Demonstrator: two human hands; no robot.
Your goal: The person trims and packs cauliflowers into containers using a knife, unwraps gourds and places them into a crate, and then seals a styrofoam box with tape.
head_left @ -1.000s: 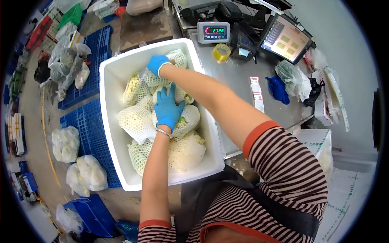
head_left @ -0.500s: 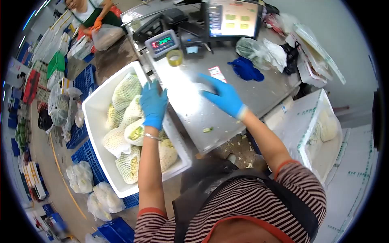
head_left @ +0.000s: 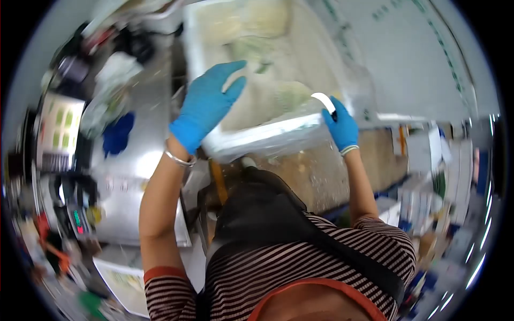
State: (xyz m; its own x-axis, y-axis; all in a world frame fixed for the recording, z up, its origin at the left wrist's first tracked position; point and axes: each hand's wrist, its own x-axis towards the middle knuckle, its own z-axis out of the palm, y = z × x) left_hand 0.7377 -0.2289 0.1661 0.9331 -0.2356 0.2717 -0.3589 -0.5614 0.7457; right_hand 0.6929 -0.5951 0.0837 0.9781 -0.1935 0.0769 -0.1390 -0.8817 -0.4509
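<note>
Over the left side of the white box (head_left: 262, 132), the left hand (head_left: 206, 104) spreads, thumb wide, holding nothing I can see. Inside, pale produce (head_left: 246, 24), blurred, looks bulky, firm but bruisable, best cupped underneath. By the near right corner, a curved knife (head_left: 324, 100) gleams, the right hand (head_left: 342, 128) closed round its dark handle (head_left: 334, 115): probably light, stiff, sharp; handle-hold only!

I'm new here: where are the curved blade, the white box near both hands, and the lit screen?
Curved blade (head_left: 323, 99), head view: middle of its bright arc.
White box (head_left: 267, 130), head view: its near rim.
Lit screen (head_left: 60, 125), head view: display's middle.
</note>
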